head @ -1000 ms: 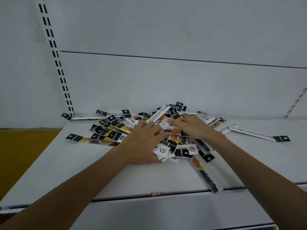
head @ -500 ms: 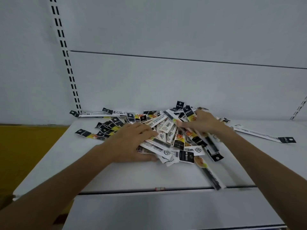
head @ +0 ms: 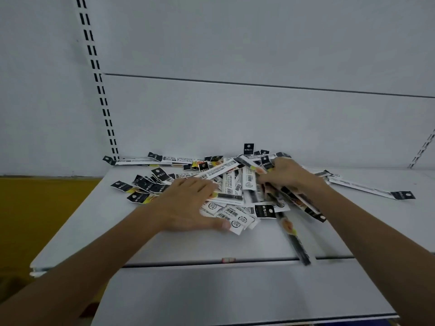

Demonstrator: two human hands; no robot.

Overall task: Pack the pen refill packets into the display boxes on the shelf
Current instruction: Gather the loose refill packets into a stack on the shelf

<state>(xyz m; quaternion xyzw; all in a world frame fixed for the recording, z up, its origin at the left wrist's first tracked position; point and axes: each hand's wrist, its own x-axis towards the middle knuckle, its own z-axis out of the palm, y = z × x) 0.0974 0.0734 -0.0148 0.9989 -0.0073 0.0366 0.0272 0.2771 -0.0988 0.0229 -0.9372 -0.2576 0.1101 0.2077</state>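
We are noting the left hand point(head: 188, 205) pressing flat-fingered on heaped pen refill packets point(head: 235, 184) on the shelf point(head: 98, 222) — right hand point(head: 289, 175) resting there too, its hold unclear.

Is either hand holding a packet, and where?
Left hand presses flat on the packets, holding none. Whether the right hand has a grip cannot be told.

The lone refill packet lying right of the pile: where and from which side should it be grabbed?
Probably pinch the black header tab at its right end, coming from the right. The lone packet lies flat on the shelf, and that end points clear of the pile.
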